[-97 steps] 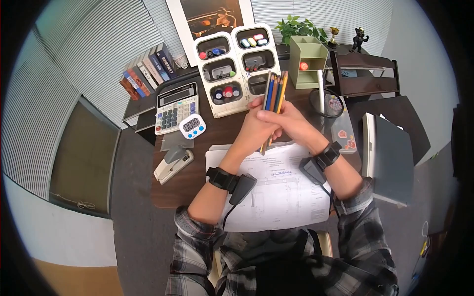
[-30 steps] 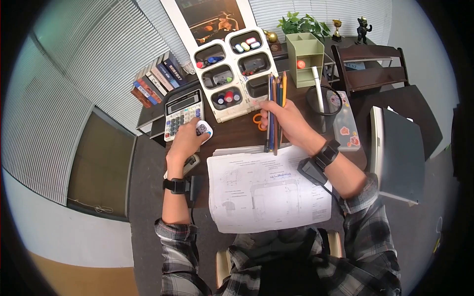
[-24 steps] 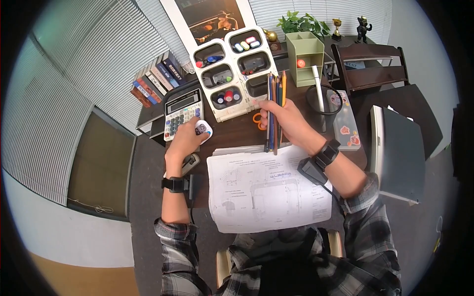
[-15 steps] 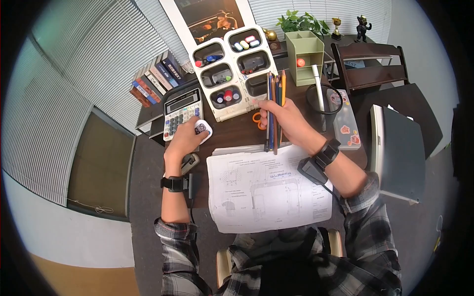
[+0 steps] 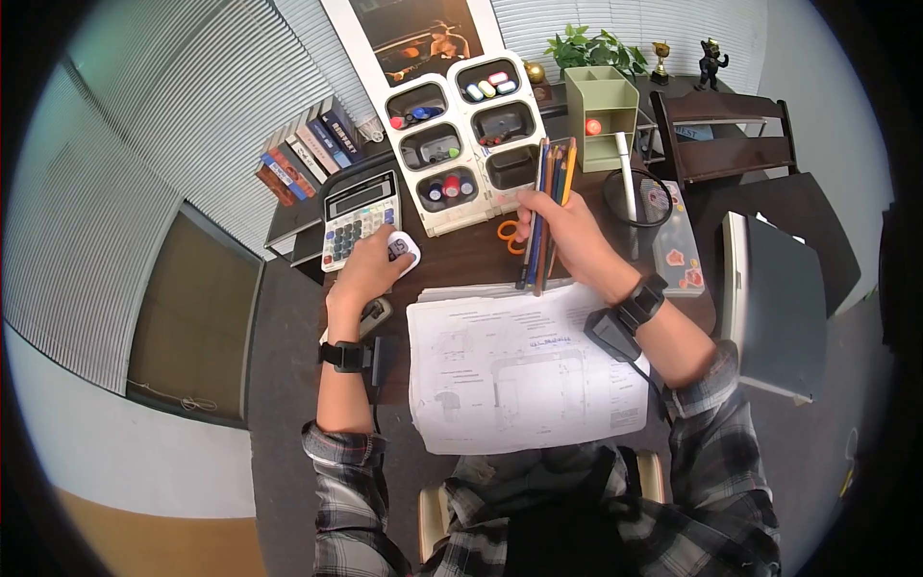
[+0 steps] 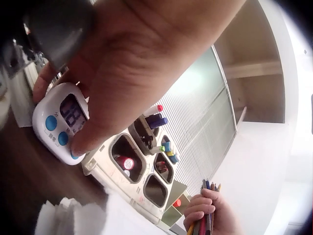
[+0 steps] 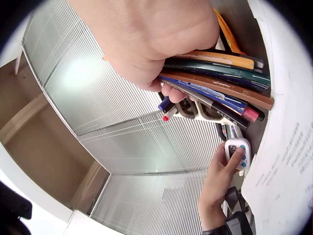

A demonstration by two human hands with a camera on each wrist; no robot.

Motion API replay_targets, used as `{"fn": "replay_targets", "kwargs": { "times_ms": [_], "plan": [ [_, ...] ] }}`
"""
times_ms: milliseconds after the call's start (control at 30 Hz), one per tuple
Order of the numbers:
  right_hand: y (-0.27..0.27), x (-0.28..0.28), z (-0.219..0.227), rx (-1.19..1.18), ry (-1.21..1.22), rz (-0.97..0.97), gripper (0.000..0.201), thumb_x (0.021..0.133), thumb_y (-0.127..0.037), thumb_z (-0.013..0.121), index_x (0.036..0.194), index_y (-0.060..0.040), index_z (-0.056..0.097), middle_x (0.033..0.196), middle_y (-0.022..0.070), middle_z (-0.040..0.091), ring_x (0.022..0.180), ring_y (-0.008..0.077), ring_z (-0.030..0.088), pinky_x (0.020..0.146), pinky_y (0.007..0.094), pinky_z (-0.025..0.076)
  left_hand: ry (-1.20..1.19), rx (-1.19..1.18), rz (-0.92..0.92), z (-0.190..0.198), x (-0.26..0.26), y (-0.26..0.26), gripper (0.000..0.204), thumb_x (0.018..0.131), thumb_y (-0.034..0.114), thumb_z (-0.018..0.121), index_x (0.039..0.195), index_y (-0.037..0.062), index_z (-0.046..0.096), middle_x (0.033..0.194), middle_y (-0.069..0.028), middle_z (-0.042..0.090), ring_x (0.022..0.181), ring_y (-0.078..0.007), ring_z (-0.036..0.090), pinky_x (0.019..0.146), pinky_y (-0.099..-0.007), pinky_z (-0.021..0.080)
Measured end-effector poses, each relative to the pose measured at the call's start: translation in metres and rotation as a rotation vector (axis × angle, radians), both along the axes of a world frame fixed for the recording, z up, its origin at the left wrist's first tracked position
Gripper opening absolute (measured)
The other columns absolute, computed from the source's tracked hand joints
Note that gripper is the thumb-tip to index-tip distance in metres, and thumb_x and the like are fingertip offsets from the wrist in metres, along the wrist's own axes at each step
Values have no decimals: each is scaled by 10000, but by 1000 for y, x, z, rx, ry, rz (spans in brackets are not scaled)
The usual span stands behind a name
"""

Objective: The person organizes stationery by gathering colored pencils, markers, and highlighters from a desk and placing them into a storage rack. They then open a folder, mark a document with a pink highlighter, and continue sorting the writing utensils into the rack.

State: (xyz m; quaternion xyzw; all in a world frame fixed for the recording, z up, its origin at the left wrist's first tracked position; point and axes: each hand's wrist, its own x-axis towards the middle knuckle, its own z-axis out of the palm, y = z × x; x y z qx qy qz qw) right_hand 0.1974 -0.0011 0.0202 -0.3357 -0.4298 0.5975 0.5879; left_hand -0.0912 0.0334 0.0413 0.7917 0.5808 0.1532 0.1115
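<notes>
My left hand [image 5: 363,274] holds a white digital timer [image 5: 407,243] at the lower right corner of a calculator [image 5: 360,216]. In the left wrist view its thumb [image 6: 88,137] presses on a blue button at the timer's edge, while other fingers reach round the far side. Over the middle of the desk, my right hand [image 5: 575,238] grips a bundle of several coloured pencils [image 5: 556,168]. They stand nearly upright, their sharpened tips up. In the right wrist view the bundle's blunt ends [image 7: 252,100] stick out below the fist.
A white six-bin organizer [image 5: 461,216] holding markers and erasers stands behind the hands. Orange-handled scissors [image 5: 510,240] lie before it. Papers [image 5: 529,375] cover the front; a stapler [image 5: 373,315] sits left. Rightward are a green holder [image 5: 603,91] and a clear box [image 5: 681,260].
My left hand has left the pencil bundle and moved left onto the timer, whose display no longer reads zeros. My right hand keeps the pencils. Lately the view has shifted slightly.
</notes>
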Motion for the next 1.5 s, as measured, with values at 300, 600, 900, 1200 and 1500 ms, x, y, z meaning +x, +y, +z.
{"fn": "replay_targets", "kwargs": {
  "times_ms": [300,600,900,1200,1500],
  "plan": [
    [2,1,-2,-1,-49,-14,190,929,-211,628,930,-22,642,748,21,592,667,115,618,592,287,538,-22,-46,28,2,-1,-3,499,845,261,717,1226,-34,588,1015,-284,686,969,-410,671,853,-445,513],
    [1,0,-2,31,-54,-16,185,939,-207,611,935,-24,638,754,17,594,664,108,615,592,281,533,9,-51,6,-8,-3,8,474,847,217,686,1177,-91,541,1029,-318,662,1018,-447,640,866,-463,502],
    [1,2,1,41,-64,-58,208,943,-217,606,892,-17,634,720,34,616,674,122,621,618,274,518,30,13,-4,-12,-10,8,482,856,262,692,1207,-29,537,1059,-283,660,1021,-419,638,876,-440,495],
    [2,7,11,213,-128,-274,214,964,-236,607,871,-44,609,801,49,650,820,135,621,806,290,481,-189,448,-179,5,33,-22,371,859,105,661,1187,-46,575,1106,-222,608,1036,-392,600,903,-446,489],
    [9,-7,22,474,-358,-469,175,965,-164,618,952,5,660,923,33,700,873,94,619,810,269,477,-453,346,-442,-21,126,0,430,829,156,750,1170,-44,582,1013,-171,642,870,-250,649,751,-344,524]
  ]
}}
